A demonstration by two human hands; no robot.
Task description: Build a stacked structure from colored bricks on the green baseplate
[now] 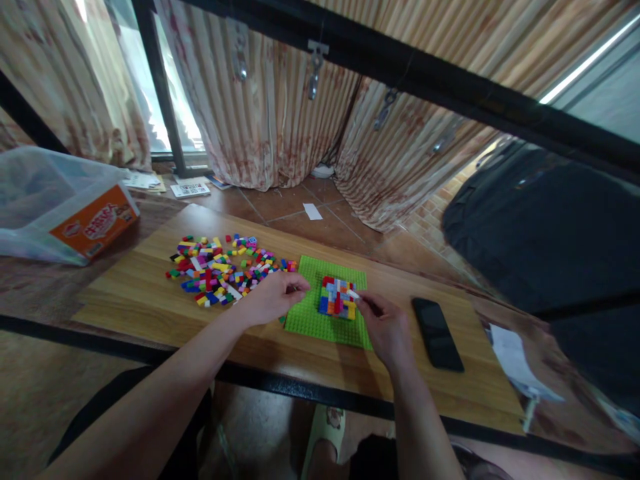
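Note:
A green studded baseplate [307, 327] lies on the wooden board, with a multicoloured block of toy bricks [337, 303] built up on it. My right hand [389, 330] pinches a white toy brick [353, 294] at the right side of that build; whether the brick touches it I cannot tell. Over the plate's left edge hovers my left hand [273, 298], fingers curled and closed, and anything inside them is hidden. Beside and beyond my left hand spreads a pile of loose toy bricks [220, 267] in many colours.
To the right of the baseplate lies a black phone [438, 333]. A clear plastic bin [45, 193] with an orange label stands at the far left. The wooden board [135, 293] has a dark front edge. A black metal bar [370, 57] crosses above, before striped curtains [270, 120].

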